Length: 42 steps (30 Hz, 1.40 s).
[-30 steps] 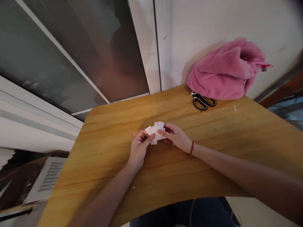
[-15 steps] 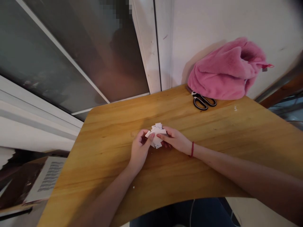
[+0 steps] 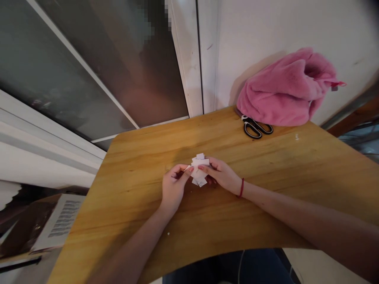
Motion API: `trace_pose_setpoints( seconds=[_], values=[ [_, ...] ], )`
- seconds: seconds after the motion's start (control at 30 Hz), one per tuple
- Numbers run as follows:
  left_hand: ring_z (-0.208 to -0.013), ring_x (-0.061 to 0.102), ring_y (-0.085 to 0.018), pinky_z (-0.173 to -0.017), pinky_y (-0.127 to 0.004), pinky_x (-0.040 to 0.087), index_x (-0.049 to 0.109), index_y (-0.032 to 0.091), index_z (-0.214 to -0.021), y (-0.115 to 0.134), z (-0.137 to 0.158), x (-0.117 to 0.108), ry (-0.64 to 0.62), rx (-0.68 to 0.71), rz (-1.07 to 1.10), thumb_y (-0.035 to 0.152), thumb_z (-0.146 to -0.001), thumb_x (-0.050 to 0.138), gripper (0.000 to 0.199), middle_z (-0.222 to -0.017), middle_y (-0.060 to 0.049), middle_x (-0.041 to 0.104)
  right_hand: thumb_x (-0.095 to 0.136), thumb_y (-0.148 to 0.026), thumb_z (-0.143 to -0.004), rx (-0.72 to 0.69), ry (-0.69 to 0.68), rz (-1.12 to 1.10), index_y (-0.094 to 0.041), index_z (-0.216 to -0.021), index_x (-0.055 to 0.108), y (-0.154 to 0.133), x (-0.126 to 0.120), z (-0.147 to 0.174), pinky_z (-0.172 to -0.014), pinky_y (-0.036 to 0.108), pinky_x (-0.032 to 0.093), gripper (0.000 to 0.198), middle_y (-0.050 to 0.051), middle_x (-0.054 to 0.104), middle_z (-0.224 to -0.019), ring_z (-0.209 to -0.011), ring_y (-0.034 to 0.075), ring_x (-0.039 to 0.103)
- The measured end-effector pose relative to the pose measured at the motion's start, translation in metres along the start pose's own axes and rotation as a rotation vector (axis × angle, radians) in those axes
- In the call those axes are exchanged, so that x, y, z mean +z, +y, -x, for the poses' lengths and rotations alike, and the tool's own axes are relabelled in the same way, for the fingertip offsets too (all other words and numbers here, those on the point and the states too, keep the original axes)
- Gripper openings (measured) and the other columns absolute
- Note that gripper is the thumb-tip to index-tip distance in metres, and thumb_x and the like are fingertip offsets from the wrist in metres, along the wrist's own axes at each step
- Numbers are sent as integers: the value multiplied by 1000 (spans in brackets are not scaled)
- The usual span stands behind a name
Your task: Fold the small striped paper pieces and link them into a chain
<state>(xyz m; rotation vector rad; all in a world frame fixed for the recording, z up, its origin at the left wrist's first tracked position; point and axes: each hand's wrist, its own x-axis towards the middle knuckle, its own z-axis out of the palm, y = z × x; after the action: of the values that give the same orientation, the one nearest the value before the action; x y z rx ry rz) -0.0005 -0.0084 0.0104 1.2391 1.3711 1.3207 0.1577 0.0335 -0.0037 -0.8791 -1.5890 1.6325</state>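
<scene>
Several small white paper pieces (image 3: 200, 172), overlapping in a loose bunch, are held above the middle of the wooden table (image 3: 133, 189). Dark marks show on the lowest pieces. My left hand (image 3: 174, 185) pinches the bunch at its left side, thumb on top. From the right, my right hand (image 3: 220, 173) grips the same papers, its thumb lying across their face and the other fingers mostly hidden underneath. A red cord bracelet (image 3: 242, 187) circles the right wrist.
Black-and-white scissors (image 3: 256, 128) lie at the back, partly under a pink plush bag (image 3: 284, 94) against the wall. Tiny white scraps (image 3: 297, 137) dot the table. Left of the table stands a cardboard box (image 3: 63, 219); a framed glass panel (image 3: 118, 59) rises behind.
My left hand has shifted slightly left, and the papers in the bunch sit at a somewhat different angle, with more of the marked lower pieces showing. The view has moved a little.
</scene>
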Motion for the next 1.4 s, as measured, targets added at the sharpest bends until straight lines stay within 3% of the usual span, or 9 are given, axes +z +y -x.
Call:
trace_pose_setpoints(
  seconds=[0.5, 0.67, 0.8, 0.9, 1.0, 1.13, 1.4],
  values=[
    [-55, 53, -10, -54, -22, 45, 61, 16, -77, 1, -3, -5, 47, 5, 99, 32, -77, 60, 16, -65, 0, 60, 49, -43, -83, 18, 75, 11, -16, -86, 47, 3, 0, 0, -36, 17, 31, 28, -2, 54, -60, -42, 5, 44],
    [-63, 58, -12, -52, -21, 45, 61, 16, -85, -1, -12, -13, 141, 24, 115, 35, -77, 59, 22, -71, -3, 62, 50, -42, -82, 40, 130, -32, -16, -82, 44, -3, -1, -2, -34, 16, 28, 27, -3, 52, -57, -41, 5, 43],
    [-57, 55, -10, -53, -21, 44, 62, 16, -83, -5, -16, -18, 202, 27, 7, 37, -75, 60, 23, -69, -1, 61, 50, -41, -81, 33, 123, -77, -15, -83, 43, -6, 0, -1, -35, 16, 28, 27, -2, 52, -57, -42, 5, 44],
    [-54, 53, -9, -56, -21, 44, 63, 16, -79, -6, -13, -12, 93, -31, 6, 36, -73, 62, 21, -67, 1, 60, 50, -40, -83, -13, 81, -63, -14, -89, 45, -6, 0, -1, -35, 16, 28, 27, -2, 53, -59, -43, 5, 45],
    [-59, 55, -10, -56, -22, 45, 63, 15, -77, -5, -7, -2, -79, -154, 182, 35, -73, 62, 20, -69, -1, 62, 48, -39, -84, -38, 59, -49, -15, -103, 44, -3, 0, -1, -36, 17, 30, 31, -3, 51, -60, -44, 5, 45],
    [-60, 55, -10, -58, -22, 45, 63, 15, -79, -3, -4, 2, -137, -236, 305, 33, -73, 63, 19, -71, -1, 62, 48, -37, -84, -19, 59, -66, -15, -118, 37, 0, -2, -2, -36, 17, 29, 41, -3, 51, -64, -42, 5, 44],
    [-64, 52, -8, -64, -21, 43, 61, 17, -73, -4, -6, -2, -171, -239, 361, 33, -72, 65, 17, -69, 1, 58, 46, -42, -85, -6, 14, 42, -14, -93, 46, 4, -2, -3, -39, 17, 34, 29, -1, 54, -65, -47, 6, 47]
  ],
)
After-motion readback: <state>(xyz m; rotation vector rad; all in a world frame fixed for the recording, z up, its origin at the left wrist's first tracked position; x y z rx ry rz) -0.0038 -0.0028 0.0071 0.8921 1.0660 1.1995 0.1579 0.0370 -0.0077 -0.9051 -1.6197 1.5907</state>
